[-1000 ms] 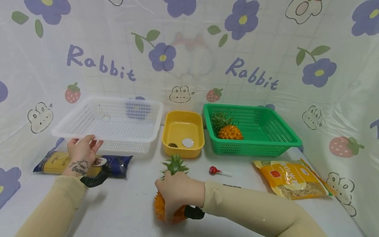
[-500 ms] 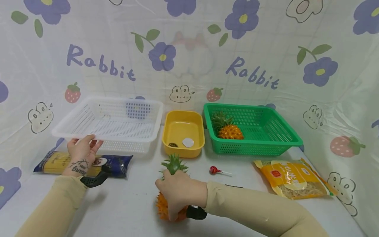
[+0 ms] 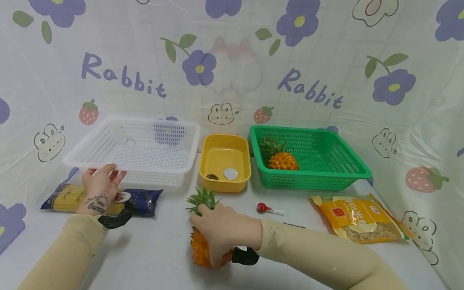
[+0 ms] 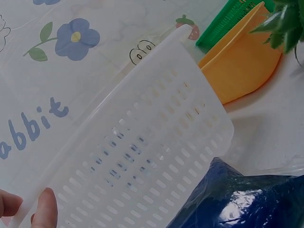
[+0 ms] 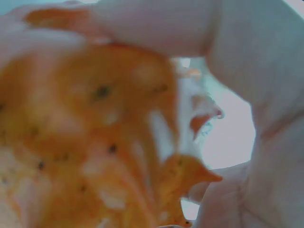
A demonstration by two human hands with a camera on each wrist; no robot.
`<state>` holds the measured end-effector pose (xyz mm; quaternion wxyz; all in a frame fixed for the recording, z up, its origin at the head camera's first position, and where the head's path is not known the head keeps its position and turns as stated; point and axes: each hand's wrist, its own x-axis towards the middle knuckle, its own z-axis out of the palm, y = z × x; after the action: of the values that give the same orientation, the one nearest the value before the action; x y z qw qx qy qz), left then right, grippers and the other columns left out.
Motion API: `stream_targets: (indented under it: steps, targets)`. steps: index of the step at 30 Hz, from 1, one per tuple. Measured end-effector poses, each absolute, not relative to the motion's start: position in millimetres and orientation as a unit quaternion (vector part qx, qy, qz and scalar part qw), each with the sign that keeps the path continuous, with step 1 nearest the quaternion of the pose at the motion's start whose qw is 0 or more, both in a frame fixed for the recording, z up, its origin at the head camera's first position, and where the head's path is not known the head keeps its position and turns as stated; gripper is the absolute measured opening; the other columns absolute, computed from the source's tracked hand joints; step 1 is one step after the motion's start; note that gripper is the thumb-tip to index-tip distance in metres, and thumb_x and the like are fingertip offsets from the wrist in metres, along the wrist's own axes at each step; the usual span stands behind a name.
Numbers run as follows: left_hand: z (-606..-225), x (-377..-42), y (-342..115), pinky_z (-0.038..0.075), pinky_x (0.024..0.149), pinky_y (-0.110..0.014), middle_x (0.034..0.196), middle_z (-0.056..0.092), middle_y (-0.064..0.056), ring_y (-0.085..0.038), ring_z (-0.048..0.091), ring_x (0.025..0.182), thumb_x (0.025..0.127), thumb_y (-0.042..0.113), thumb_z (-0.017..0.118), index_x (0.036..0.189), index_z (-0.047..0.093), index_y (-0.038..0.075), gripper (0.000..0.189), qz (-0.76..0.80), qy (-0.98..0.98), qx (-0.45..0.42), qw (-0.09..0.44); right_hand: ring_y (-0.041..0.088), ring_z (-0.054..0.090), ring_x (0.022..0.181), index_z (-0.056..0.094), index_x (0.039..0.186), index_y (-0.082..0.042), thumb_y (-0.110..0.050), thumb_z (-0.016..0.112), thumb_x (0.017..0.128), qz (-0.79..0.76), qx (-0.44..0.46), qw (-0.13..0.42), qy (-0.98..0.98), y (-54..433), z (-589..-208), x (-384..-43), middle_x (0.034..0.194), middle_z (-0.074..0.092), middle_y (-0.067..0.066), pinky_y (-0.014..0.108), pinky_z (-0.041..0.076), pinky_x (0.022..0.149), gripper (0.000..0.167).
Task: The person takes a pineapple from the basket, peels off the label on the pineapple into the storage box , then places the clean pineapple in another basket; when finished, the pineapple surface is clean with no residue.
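My right hand (image 3: 221, 229) grips an orange pineapple (image 3: 200, 245) with a green leafy crown, at the front middle of the table. In the right wrist view, fingers and thumb curl round its spiky orange skin (image 5: 109, 142). At the left, my left hand (image 3: 99, 183) pinches the front rim of a white plastic basket (image 3: 174, 173). The left wrist view has a fingertip and thumb on either side of that rim. Under the left hand lies a blue and yellow pack of spaghetti (image 3: 139, 203), partly covered by the wrist.
A yellow tub (image 3: 224, 185) holding a white disc and a small dark round thing stands centre back. Right of it, a green basket (image 3: 308, 181) contains another pineapple (image 3: 282, 161). A red lollipop (image 3: 262, 208) and a yellow food bag (image 3: 359, 217) lie at the right.
The held pineapple has tilted, its crown swinging a little to the left, while my right hand has shifted slightly rightward. My left hand stays at the white basket's rim.
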<state>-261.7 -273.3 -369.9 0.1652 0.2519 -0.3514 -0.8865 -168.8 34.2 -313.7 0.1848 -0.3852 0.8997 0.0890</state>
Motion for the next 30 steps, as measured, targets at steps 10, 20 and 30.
stream_targets:
  steps: [10, 20, 30]
  targets:
    - [-370.7, -260.2, -273.2, 0.052, 0.082, -0.032, 0.113, 0.043, 0.004, -0.018, 0.048, 0.107, 0.079, 0.0, 0.069, 0.115, 0.035, 0.026, 0.056, -0.886, -0.36, 0.247, 0.155, 0.019, 0.045, 0.09, 0.042, 0.128, -0.025, -0.035, 0.085, 0.056, 0.046, -0.399, 0.171, 0.9, 54.5, -269.0, -172.9, 0.118, 0.042, -0.003, 0.026, 0.045, 0.064, 0.085]
    - [-372.3, -262.5, -274.0, 0.054, 0.079, -0.032, 0.113, 0.043, 0.003, -0.02, 0.049, 0.11, 0.079, -0.006, 0.066, 0.114, 0.038, 0.024, 0.054, -0.89, -0.345, 0.249, 0.165, 0.019, 0.043, 0.098, 0.041, 0.128, -0.028, -0.026, 0.084, 0.057, 0.004, -0.344, 0.1, 0.934, 92.2, -207.3, -195.8, 0.126, 0.037, -0.008, 0.029, 0.047, 0.065, 0.083]
    - [-371.7, -262.0, -274.3, 0.053, 0.081, -0.033, 0.114, 0.044, 0.004, -0.018, 0.05, 0.108, 0.079, -0.004, 0.067, 0.115, 0.037, 0.025, 0.055, -0.889, -0.352, 0.245, 0.158, 0.026, 0.044, 0.099, 0.032, 0.134, -0.012, 0.001, 0.07, 0.06, -0.068, -0.266, 0.074, 0.959, 161.5, -173.5, -269.3, 0.131, 0.031, 0.008, 0.033, 0.047, 0.07, 0.085]
